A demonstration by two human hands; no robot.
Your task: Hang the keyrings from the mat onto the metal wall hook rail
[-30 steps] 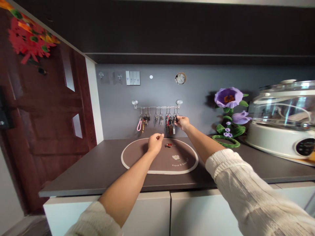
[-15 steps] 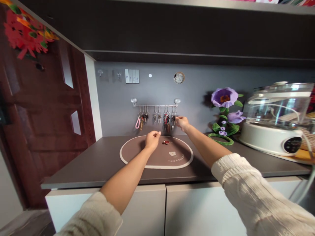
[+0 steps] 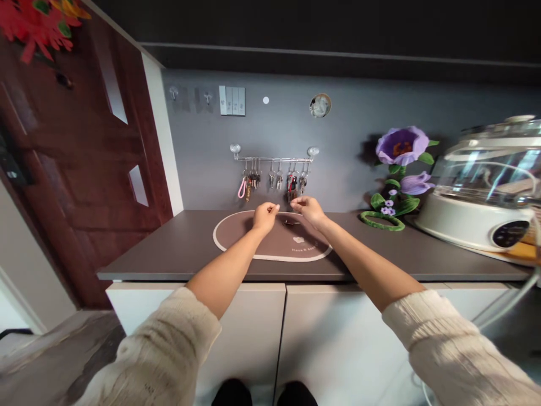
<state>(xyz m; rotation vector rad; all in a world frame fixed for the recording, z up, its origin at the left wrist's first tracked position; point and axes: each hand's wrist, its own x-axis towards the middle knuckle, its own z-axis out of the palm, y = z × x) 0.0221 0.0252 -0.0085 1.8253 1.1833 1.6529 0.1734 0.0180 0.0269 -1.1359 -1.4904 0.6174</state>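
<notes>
My left hand (image 3: pixel 265 219) hovers above the brown oval mat (image 3: pixel 236 228), thumb and fingertips pinched together. Facing it, slightly to the right, my right hand (image 3: pixel 310 211) is also closed in a pinch. Whatever either hand pinches is too small to make out. A small item, perhaps a key (image 3: pixel 291 223), lies on the mat between and below the hands. Behind them, several bunches of keys (image 3: pixel 255 180) hang from hooks on a clear wall rail (image 3: pixel 273 159), one with a pink strap (image 3: pixel 242 188). A bunch with red parts (image 3: pixel 292 183) hangs just beyond my right fingertips.
A purple artificial flower (image 3: pixel 401 146) stands on the dark counter (image 3: pixel 169 245) to the right, beside a white appliance with a clear top (image 3: pixel 477 223). A dark shelf (image 3: pixel 296 28) overhangs the counter. The brown door (image 3: pixel 93 186) is at left.
My right hand has come away from the keys at the rail's right end, moving left and down toward my left hand. The view has tilted downward.
</notes>
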